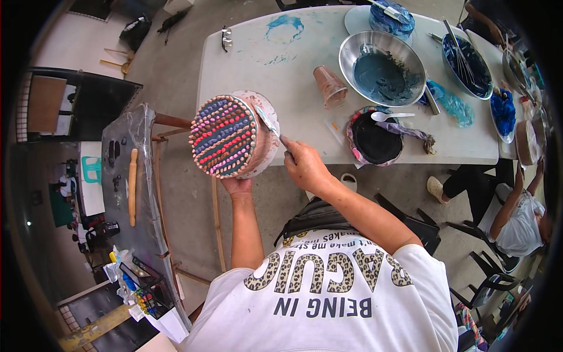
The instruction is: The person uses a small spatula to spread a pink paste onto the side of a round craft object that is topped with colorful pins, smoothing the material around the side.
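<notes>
A round cake (224, 139) is tilted so its top faces left. Rows of piped dots in pink, red, purple and brown cross its dark top, and its side is covered in pinkish-brown icing. My left hand (237, 186) supports it from below, its fingers mostly hidden behind the cake. In my right hand (309, 168), the fingers are wrapped around the handle of a metal icing spatula (267, 121). Its blade lies along the cake's iced side, near the right edge.
On the white table (264, 76) stand a steel bowl (363, 46) of dark icing, a plastic cup (330, 86), a white spoon (392, 116) and a blue-iced cake (392, 23). A rolling pin (133, 186) lies on the left table. Another person (516, 217) sits at right.
</notes>
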Demonstrator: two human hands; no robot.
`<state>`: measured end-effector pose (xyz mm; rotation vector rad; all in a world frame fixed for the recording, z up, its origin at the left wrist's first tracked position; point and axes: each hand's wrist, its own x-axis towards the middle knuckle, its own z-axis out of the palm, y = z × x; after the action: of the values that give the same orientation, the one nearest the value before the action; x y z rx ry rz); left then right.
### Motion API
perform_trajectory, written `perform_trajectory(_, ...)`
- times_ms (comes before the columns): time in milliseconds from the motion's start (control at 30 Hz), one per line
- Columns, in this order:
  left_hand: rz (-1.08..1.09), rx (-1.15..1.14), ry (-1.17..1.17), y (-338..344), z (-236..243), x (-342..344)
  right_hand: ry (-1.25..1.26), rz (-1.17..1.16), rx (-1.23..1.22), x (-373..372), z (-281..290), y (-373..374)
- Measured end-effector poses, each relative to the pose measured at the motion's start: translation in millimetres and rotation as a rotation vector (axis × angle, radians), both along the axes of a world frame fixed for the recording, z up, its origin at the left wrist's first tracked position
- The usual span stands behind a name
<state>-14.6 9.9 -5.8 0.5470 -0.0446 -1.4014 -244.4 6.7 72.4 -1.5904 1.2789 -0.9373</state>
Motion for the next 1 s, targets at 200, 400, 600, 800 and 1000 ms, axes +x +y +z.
perform_trajectory(200, -0.027, -0.023, 0.037, -1.7, 1.4, 1.2, -0.098, 0.019, -0.001, -9.9, 25.9, -1.8)
perform_trajectory(400, 0.012, 0.022, -0.001, -3.9, 0.5, -0.2, 0.027, -0.003, -0.001, -4.8, -7.2, -1.4)
perform_trajectory(600, -0.003, -0.012, 0.024, -9.6, -1.2, -0.8, 0.029, -0.006, -0.115, -0.9, -2.0, 10.2)
perform_trajectory(800, 0.014, -0.018, 0.121, -16.2, -0.2, -0.6, -0.022, 0.034, -0.075, -6.5, 11.8, 7.6)
perform_trajectory(1000, -0.029, -0.014, 0.101, -16.9, -1.6, 0.2, 0.001, -0.025, -0.145, 6.9, -8.5, -0.1)
